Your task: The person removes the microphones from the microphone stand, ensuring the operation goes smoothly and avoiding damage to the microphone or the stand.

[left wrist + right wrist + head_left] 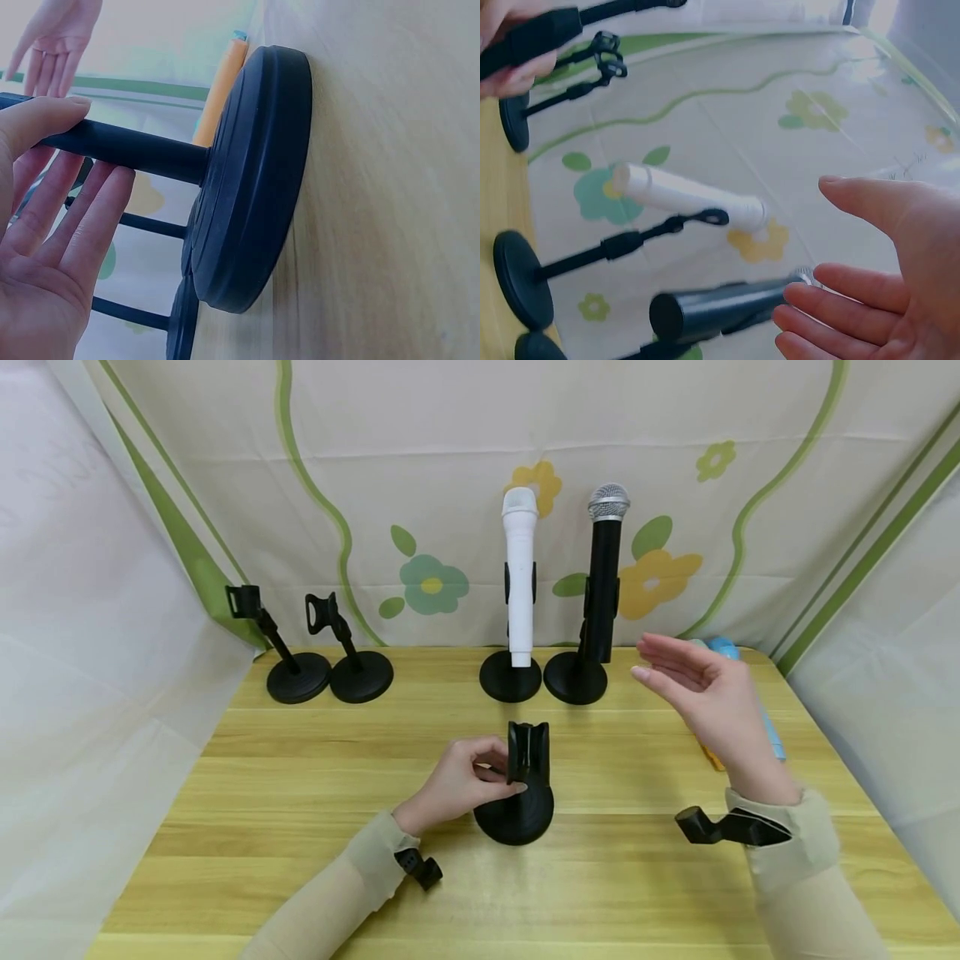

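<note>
My left hand holds a black desktop microphone stand near the middle of the table. In the left wrist view, thumb and fingers close round its stem, above the thick round base; whether the base lies flat is hard to tell. An empty clip tops this stand. My right hand hovers over the table's right side, fingers extended, holding nothing. Nearest to it, a black microphone with a silver mesh head sits in a stand's clip. Beside that, a white microphone sits in another stand.
Two black stands with empty clips stand at the back left. Partly behind my right hand lie a light blue object and an orange one. A flowered cloth hangs behind the wooden table.
</note>
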The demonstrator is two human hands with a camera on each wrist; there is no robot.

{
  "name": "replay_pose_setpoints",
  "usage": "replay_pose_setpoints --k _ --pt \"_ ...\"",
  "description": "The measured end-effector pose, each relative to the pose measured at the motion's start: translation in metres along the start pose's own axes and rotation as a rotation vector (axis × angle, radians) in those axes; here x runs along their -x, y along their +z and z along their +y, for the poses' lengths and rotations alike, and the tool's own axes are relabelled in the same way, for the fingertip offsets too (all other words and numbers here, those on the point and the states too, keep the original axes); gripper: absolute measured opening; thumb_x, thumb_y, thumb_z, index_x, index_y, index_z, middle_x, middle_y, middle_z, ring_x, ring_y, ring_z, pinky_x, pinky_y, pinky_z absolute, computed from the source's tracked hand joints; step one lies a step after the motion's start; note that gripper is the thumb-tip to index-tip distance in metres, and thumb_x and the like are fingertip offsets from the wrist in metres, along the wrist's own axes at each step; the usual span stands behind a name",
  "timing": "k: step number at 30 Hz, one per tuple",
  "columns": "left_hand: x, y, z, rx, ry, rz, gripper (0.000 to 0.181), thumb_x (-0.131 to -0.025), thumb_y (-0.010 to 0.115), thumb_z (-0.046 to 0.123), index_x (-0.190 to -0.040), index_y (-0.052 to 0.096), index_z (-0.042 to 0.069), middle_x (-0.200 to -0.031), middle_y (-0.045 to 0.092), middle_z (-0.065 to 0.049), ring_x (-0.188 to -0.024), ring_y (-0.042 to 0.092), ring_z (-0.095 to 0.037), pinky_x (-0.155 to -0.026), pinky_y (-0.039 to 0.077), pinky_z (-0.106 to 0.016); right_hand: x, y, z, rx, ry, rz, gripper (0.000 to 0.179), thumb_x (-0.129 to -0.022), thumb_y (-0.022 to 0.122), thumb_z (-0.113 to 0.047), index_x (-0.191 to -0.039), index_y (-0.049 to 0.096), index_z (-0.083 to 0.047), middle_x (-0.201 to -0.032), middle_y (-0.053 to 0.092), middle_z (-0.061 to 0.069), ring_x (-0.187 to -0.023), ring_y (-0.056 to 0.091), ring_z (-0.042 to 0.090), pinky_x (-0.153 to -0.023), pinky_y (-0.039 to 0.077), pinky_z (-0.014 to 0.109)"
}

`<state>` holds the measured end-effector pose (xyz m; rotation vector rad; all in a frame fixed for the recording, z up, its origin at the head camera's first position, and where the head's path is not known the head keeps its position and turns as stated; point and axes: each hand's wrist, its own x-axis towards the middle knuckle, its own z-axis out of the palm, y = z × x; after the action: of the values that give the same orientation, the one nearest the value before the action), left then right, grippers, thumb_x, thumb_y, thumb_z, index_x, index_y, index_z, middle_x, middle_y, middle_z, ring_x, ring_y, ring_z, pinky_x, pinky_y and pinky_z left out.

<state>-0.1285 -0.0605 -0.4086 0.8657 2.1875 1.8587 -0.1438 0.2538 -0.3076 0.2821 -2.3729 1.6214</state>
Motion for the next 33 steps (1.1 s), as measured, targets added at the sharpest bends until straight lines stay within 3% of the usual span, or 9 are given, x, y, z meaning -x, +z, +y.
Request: replay_pose_setpoints --k 6,15,23,33 --pt "0.0 0.0 0.001 0.005 -0.001 0.001 0.025 -0.08 0.081 -0.012 -0.098 0.07 0.002 -0.092 0.071 -0.008 -0.084 0.071 -0.017 -0.076 0.062 -0.037 0.005 0.017 -0.009 -0.112 -0.088 -0.092 0.042 -0.095 0.073 -0.004 -0.136 0.064 -0.001 -0.13 0.066 0.013 -0.117 0.064 0.016 -0.091 0.054 0.023" --pt "0.001 0.0 0.003 0.012 -0.005 0.006 0.026 -0.08 0.081 -0.013 -0.099 0.07 0.001 -0.093 0.071 -0.008 -0.084 0.071 -0.016 -0.076 0.062 -0.036 0.015 0.04 -0.019 -0.164 -0.157 -0.233 0.037 -0.096 0.07 -0.001 -0.133 0.065 -0.001 -0.131 0.065 0.014 -0.119 0.063 0.022 -0.095 0.053 0.027" --pt "-0.002 0.001 -0.024 0.017 0.006 0.003 0.029 -0.079 0.083 -0.011 -0.102 0.071 0.003 -0.095 0.072 -0.008 -0.085 0.072 -0.018 -0.076 0.062 -0.036 0.023 0.059 -0.026 -0.2 -0.209 -0.358 0.041 -0.093 0.073 0.001 -0.133 0.065 -0.004 -0.133 0.065 0.012 -0.122 0.061 0.027 -0.105 0.047 0.036" --pt "-0.003 -0.001 -0.029 0.041 0.045 -0.013 0.028 -0.082 0.084 -0.004 -0.105 0.072 0.006 -0.098 0.072 -0.006 -0.086 0.072 -0.019 -0.075 0.062 -0.036 0.031 0.074 -0.031 -0.227 -0.21 -0.413 0.043 -0.091 0.077 -0.001 -0.131 0.066 -0.007 -0.132 0.066 0.003 -0.126 0.058 0.026 -0.108 0.044 0.036"
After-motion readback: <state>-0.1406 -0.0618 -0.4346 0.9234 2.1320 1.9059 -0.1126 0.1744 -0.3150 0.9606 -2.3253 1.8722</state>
